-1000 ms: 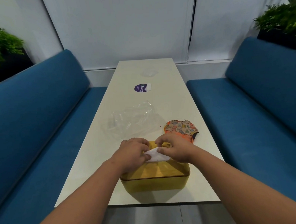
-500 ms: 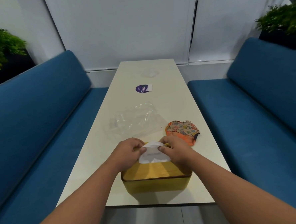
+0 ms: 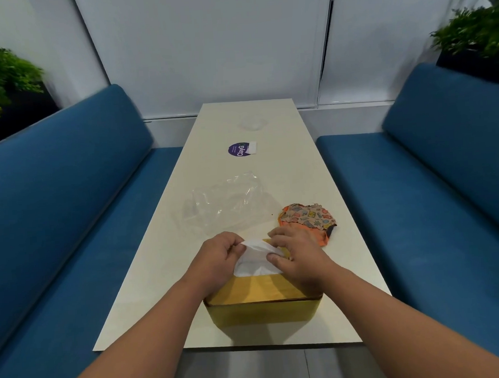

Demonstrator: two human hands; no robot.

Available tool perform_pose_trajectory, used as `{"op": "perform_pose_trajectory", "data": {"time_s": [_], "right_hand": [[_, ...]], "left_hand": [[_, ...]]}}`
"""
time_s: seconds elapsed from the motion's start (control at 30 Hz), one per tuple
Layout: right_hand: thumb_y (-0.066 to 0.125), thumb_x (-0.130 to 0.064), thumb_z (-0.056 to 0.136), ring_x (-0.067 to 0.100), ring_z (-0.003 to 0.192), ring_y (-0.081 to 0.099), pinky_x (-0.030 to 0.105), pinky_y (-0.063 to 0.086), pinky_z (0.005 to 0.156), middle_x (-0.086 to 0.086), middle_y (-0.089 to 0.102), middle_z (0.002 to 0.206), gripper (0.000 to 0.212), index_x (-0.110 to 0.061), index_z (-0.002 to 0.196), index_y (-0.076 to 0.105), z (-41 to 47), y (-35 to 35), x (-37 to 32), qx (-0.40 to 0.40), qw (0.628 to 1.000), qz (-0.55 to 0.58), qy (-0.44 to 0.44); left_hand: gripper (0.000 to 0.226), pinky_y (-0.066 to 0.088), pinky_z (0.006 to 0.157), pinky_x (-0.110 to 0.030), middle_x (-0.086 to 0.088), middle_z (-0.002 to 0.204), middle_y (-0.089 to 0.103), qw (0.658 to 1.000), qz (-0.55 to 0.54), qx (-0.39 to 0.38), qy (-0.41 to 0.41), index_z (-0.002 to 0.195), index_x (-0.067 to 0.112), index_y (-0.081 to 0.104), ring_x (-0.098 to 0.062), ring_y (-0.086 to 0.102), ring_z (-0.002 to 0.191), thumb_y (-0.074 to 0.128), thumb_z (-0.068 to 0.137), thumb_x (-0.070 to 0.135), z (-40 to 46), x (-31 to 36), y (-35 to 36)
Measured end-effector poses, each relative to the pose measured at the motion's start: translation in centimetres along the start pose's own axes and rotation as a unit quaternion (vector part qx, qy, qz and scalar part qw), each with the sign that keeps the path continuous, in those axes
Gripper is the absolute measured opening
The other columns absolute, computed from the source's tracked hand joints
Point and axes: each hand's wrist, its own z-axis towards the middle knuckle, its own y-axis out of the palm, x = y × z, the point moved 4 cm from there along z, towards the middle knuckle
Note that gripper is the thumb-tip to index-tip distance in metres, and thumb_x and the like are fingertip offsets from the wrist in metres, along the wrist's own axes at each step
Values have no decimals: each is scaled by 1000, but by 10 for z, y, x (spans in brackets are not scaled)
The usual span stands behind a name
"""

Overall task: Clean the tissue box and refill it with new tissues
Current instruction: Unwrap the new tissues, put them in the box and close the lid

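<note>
A yellow tissue box (image 3: 261,308) with a wooden-looking lid stands near the front edge of the long white table (image 3: 346,212). A white tissue (image 3: 255,261) sticks up out of the lid's slot. My left hand (image 3: 217,258) pinches the tissue's upper left edge. My right hand (image 3: 297,254) pinches its right side, thumb in front and fingers behind. Both hands sit over the far half of the box and hide that part of the lid.
A crumpled clear plastic wrapper (image 3: 226,205) lies just beyond the box. An orange patterned cloth (image 3: 308,218) lies to the right of it. A purple round sticker (image 3: 240,149) is farther up the table. Blue benches (image 3: 68,214) flank both sides.
The tissue has come further up out of the slot between my hands. The box and my hands sit slightly farther from the table's front edge than a second ago.
</note>
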Motion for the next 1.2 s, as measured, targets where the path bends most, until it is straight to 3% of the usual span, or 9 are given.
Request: {"op": "perform_pose_trajectory", "data": {"time_s": [0.07,0.3,0.5,0.7,0.9,1.2], "right_hand": [[52,-39,97,14,130,36,35,20,111,-8,49,139,34,-26,126,60,-4,1,-1,13,1000,-10,-4],[49,-39,98,14,122,41,38,25,113,-8,54,133,34,-26,128,59,-8,5,-5,36,999,-19,-6],[49,-39,98,14,117,45,36,28,107,-10,58,126,30,-27,122,61,-4,8,-2,49,999,-22,7],[49,-43,97,11,122,41,35,28,107,-14,56,129,29,-29,119,63,-2,12,5,41,999,-13,27],[48,-37,100,14,121,46,38,31,105,-10,60,128,29,-23,115,69,4,11,6,34,999,9,35],[47,-42,99,11,110,48,41,36,99,-10,63,118,32,-24,116,68,4,8,6,39,997,40,44]], "left_hand": [[14,49,77,-27,7,95,60,999,26,8,31,97,22,62,-9,55,87,49,99,27,0,0,1],[20,45,77,-25,9,92,58,992,88,33,86,99,20,63,-13,52,86,46,100,30,1,-3,6],[19,43,76,-25,11,95,56,991,106,29,78,101,24,61,-15,52,90,44,100,32,6,-6,4],[31,46,94,-26,11,123,53,990,110,9,84,115,17,64,-10,49,107,51,96,38,-2,-9,7],[28,45,91,-27,10,117,55,994,87,17,65,104,15,68,-13,51,104,44,101,29,2,-10,8],[29,36,81,-16,11,110,55,994,69,36,71,110,14,66,-8,49,97,43,101,28,2,-4,3]]}}
